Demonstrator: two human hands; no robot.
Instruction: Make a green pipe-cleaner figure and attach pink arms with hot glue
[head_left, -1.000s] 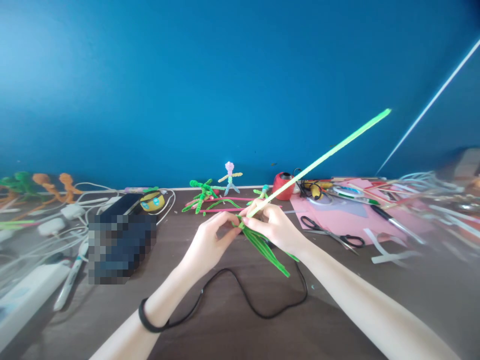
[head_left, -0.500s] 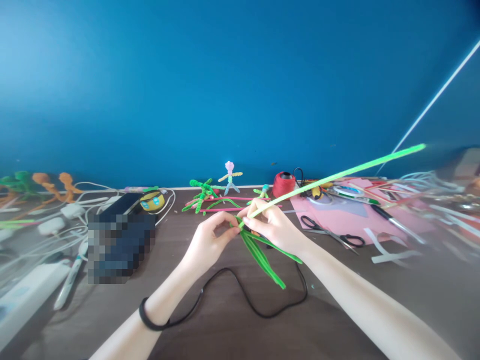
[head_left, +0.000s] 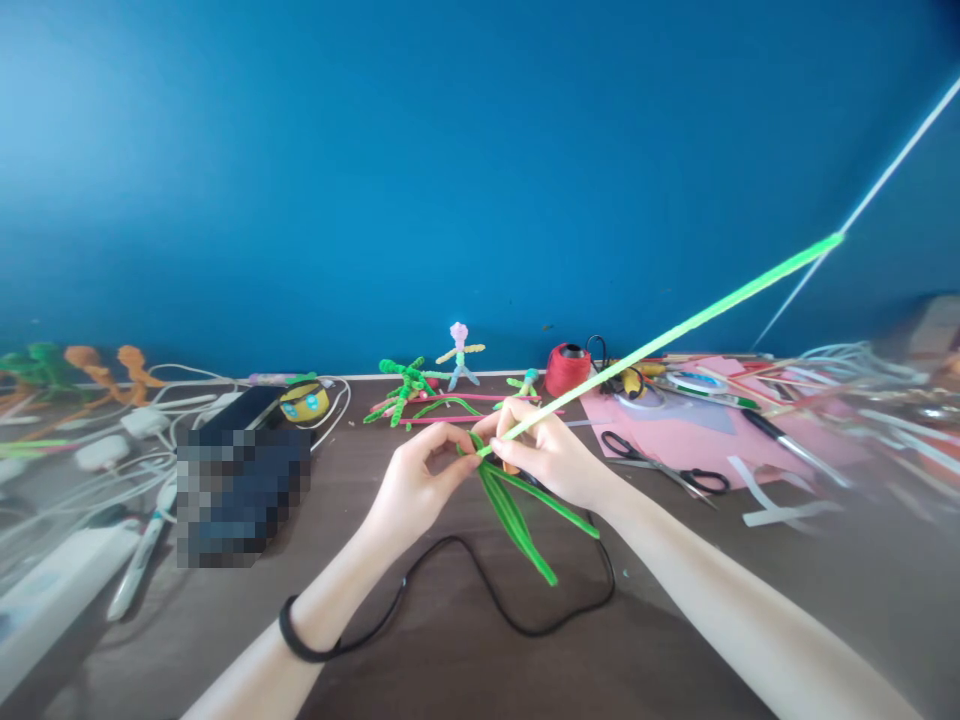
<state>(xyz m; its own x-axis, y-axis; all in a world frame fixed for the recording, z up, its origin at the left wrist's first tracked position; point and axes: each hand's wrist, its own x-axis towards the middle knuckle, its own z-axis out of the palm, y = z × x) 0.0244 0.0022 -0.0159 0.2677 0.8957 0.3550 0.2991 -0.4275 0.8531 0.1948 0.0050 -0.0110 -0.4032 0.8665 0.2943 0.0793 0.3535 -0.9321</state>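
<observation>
My left hand (head_left: 417, 484) pinches the top of a bundle of green pipe cleaners (head_left: 519, 518), which hang down toward the brown table (head_left: 450, 660). Just to its right, my right hand (head_left: 546, 456) is closed on a long light-green pipe cleaner (head_left: 675, 330) near the bundle's top. That long piece slants up and to the right, in front of the blue wall. Both hands meet above the middle of the table.
A black cable (head_left: 517, 610) loops below my hands. Pipe-cleaner figures (head_left: 420, 385) and a red spool (head_left: 566, 368) stand at the back. Scissors (head_left: 660, 465), pink paper (head_left: 675, 425) and paper strips lie at the right. A blurred dark box (head_left: 244, 480) and white cables (head_left: 90, 450) sit at the left.
The long light-green pipe cleaner swung down to the right, then its far end rose again. The hanging green bundle shifted slightly left. Both hands kept their grip.
</observation>
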